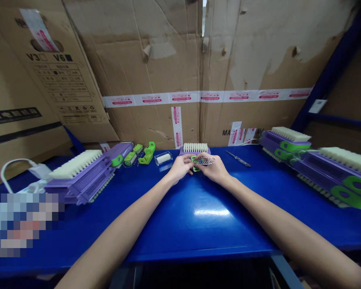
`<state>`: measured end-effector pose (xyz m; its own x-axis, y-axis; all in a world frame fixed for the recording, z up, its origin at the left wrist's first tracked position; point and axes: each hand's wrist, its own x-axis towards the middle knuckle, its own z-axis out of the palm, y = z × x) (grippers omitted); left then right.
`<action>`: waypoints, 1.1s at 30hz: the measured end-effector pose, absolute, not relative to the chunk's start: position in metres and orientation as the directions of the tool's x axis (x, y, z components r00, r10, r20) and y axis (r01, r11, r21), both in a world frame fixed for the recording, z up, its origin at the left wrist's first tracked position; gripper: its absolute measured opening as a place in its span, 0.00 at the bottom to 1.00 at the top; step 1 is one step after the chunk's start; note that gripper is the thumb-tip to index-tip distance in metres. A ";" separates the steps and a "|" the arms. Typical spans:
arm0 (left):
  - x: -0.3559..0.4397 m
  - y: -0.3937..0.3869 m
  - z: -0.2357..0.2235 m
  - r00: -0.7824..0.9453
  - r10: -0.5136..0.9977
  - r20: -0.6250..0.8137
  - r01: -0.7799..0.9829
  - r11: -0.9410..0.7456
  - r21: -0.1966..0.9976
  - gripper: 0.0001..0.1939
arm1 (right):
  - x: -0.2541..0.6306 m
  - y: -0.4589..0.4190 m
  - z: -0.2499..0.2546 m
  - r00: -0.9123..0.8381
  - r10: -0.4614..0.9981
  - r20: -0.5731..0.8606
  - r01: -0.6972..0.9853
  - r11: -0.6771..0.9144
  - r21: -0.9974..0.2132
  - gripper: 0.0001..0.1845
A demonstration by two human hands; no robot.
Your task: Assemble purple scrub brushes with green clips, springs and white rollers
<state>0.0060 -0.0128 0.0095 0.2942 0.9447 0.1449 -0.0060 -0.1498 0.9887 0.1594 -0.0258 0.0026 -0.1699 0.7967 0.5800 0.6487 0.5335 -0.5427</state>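
Observation:
My left hand (pixel 180 167) and my right hand (pixel 213 167) meet near the far side of the blue table. Their fingers are closed around a small green plastic part (pixel 195 161), mostly hidden by them. A shiny coil of thin wire loops (pixel 206 161) shows against my right hand; whether it is held or worn I cannot tell. Just behind the fingers lies a purple plastic piece topped with a ridged cream sponge (pixel 195 147). Left of my left hand is a clear case with a white roll-like insert (pixel 163 158).
Green plastic parts (pixel 147 154) and small screws lie left. Stacked purple sponge-topped units (pixel 78 176) stand further left, more (pixel 327 168) at the right. A screwdriver (pixel 238 158) lies right of my hands. Cardboard (pixel 156 68) walls the back of the blue table (pixel 180 224).

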 end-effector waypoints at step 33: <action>0.004 -0.006 0.004 0.329 0.933 0.147 0.058 -0.175 0.983 0.21 | 0.163 -0.024 0.004 -0.227 0.797 0.559 0.730 0.520 -0.444 0.07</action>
<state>0.0035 -0.0063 0.0042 0.3290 0.9328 0.1469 0.0585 -0.1754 0.9828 0.1627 -0.0240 0.0044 -0.2270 0.7972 0.5594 0.7297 0.5196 -0.4444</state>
